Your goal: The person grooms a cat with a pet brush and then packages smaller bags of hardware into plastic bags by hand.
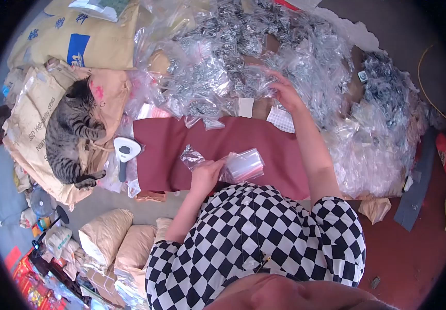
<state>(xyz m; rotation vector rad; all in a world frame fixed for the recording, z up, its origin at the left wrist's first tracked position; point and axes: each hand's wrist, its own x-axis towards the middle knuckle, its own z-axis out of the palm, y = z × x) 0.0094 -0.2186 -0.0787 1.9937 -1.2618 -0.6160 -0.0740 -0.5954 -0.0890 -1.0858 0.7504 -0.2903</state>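
My left hand (207, 174) is closed on a small clear plastic bag (191, 156) with a few shiny pieces in it, over the dark red mat (166, 139). Just right of its fingertips lies a stack of clear zip bags (246, 164) with red edges. My right hand (285, 92) reaches forward, fingers stretched and apart, at the near side of a big heap of filled clear bags (223, 77). Its fingertips are beside or touching a bag there; contact is unclear. Below that hand sits a white checkered piece (280, 120).
A tabby cat (68, 134) lies on brown paper sacks (34, 119) at the left. Near the mat's left edge is a white and grey device with a handle (127, 151). Loose metal hardware (388, 82) is piled at the right. Full sacks (106, 232) stand at lower left.
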